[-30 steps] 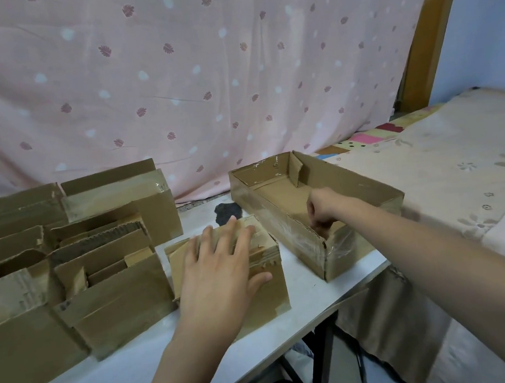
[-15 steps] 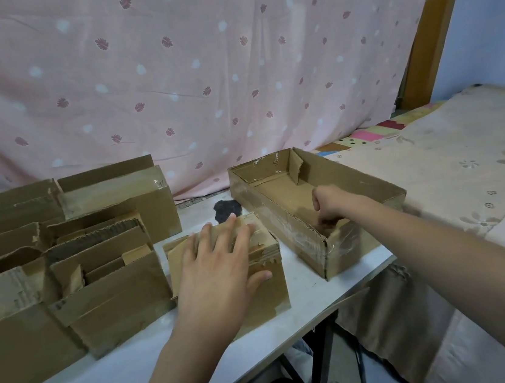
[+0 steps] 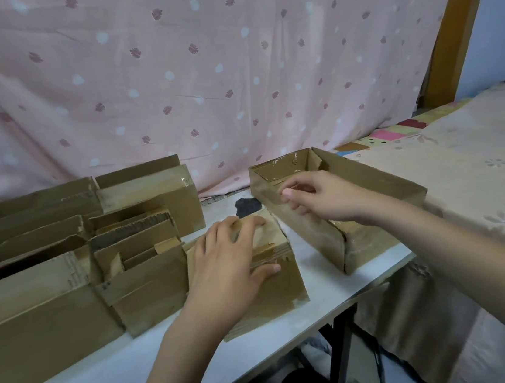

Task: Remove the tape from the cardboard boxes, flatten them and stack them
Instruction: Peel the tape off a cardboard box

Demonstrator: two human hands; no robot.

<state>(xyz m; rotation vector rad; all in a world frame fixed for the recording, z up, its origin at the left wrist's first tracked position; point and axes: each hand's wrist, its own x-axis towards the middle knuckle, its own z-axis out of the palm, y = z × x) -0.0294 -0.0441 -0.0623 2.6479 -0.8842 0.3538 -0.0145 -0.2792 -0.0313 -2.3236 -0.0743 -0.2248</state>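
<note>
Left hand (image 3: 232,267) presses flat on the small box (image 3: 275,284); right hand (image 3: 319,199), fingers curled empty, nears the open box (image 3: 371,183) to peel tape next

No readable text, label, brand, number or sign shows anywhere in the head view. The cardboard boxes (image 3: 145,261) bear only plain brown faces and strips of clear tape, with no print that can be made out. The pink curtain (image 3: 198,70) behind them carries a pattern of leaves and dots, not writing.
</note>
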